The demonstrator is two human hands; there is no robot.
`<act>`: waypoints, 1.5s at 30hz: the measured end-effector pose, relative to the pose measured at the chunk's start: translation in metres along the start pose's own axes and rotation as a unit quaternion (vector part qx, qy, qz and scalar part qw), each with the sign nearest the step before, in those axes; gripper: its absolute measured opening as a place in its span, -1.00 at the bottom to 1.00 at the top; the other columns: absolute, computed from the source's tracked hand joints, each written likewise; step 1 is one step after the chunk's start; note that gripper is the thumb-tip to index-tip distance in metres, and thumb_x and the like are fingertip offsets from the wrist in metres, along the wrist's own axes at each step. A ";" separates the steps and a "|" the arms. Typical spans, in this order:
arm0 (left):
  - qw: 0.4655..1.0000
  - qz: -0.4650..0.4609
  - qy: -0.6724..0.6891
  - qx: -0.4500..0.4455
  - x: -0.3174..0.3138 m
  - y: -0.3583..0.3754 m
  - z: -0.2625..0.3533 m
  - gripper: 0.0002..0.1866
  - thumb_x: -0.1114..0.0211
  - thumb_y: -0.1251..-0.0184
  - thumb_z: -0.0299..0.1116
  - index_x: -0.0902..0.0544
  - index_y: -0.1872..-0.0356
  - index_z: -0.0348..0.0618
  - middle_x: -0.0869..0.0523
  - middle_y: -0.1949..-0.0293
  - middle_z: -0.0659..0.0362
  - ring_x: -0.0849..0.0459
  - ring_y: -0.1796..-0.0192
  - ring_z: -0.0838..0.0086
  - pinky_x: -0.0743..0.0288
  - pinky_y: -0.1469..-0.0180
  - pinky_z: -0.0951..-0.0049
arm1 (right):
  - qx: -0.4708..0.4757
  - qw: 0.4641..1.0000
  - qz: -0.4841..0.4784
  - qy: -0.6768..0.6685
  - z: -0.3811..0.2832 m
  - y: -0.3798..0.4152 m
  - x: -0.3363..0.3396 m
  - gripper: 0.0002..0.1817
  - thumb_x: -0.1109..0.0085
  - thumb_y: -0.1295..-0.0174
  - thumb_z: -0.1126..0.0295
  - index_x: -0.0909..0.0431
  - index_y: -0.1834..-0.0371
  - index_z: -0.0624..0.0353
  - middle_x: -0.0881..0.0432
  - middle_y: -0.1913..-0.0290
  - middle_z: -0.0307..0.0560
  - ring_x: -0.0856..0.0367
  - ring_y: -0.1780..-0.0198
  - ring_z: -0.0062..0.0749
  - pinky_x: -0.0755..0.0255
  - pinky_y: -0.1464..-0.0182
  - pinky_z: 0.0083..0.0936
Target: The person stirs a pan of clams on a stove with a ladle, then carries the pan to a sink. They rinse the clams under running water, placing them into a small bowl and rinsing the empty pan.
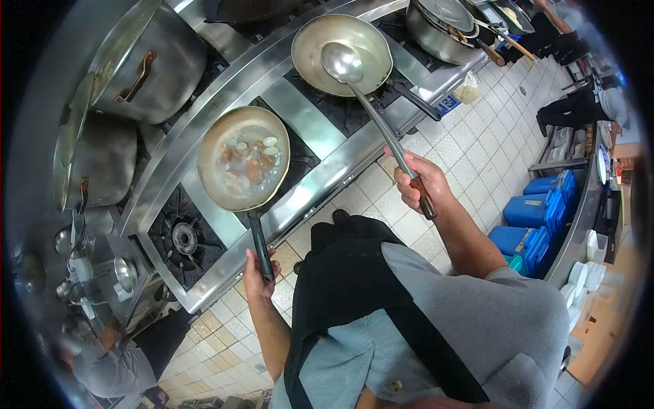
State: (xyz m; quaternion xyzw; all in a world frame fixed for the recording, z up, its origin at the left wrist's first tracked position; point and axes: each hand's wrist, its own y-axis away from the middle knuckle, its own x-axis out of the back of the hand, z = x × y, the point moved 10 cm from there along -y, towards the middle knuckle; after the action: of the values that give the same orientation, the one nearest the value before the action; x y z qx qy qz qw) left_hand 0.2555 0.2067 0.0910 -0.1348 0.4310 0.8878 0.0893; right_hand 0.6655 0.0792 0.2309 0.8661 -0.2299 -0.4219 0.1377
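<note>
My left hand (257, 271) grips the black handle of a round pan (243, 167) that holds liquid with pieces of food, over a stove burner. My right hand (421, 185) holds the wooden end of a long steel ladle (343, 63). The ladle's bowl hangs over a second pan (310, 48), which looks empty, on the burner to the right. I wear a grey shirt and a black apron.
Two large steel pots (153, 68) with lids stand at the left of the steel range (306, 116). An open burner (184, 238) sits near the front left. Blue crates (535, 211) line the tiled floor at right. Other people work at the lower left and far right.
</note>
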 end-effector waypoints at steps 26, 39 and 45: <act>1.000 -0.012 0.015 -0.017 -0.012 0.013 -0.001 -0.43 -0.05 -0.47 0.18 -0.57 -0.07 -0.16 -0.72 0.22 0.07 -0.68 0.44 0.38 -0.61 0.37 0.41 | -0.035 0.997 -0.002 -0.075 -0.035 -0.002 0.033 -0.54 0.05 -0.46 0.22 -0.30 -0.28 0.32 -0.45 0.49 -0.21 -0.35 0.72 -0.66 -0.26 0.81 -0.71; 1.000 0.005 0.014 -0.025 -0.006 0.016 -0.001 -0.45 -0.03 -0.48 0.18 -0.58 0.03 -0.17 -0.71 0.19 0.05 -0.68 0.43 0.37 -0.60 0.38 0.41 | -0.025 0.998 0.032 0.047 -0.064 -0.031 0.043 -0.68 0.06 -0.48 0.20 -0.44 -0.08 0.22 -0.48 0.51 -0.25 -0.32 0.71 -0.72 -0.19 0.77 -0.77; 0.997 0.000 0.062 -0.038 0.019 0.018 -0.012 -0.43 -0.03 -0.48 0.18 -0.55 -0.05 -0.19 -0.70 0.16 0.06 -0.69 0.41 0.33 -0.63 0.36 0.39 | 0.034 0.961 0.145 0.232 -0.078 -0.018 0.021 -0.72 -0.07 -0.38 0.20 -0.40 0.00 0.11 -0.48 0.55 -0.26 -0.32 0.74 -0.64 -0.17 0.76 -0.65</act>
State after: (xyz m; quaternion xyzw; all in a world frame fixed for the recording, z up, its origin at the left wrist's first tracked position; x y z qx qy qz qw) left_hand 0.2348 0.1871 0.0918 -0.1926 0.4020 0.8933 0.0569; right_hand 0.7442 0.0871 0.2565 0.9018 -0.3290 -0.1766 0.2176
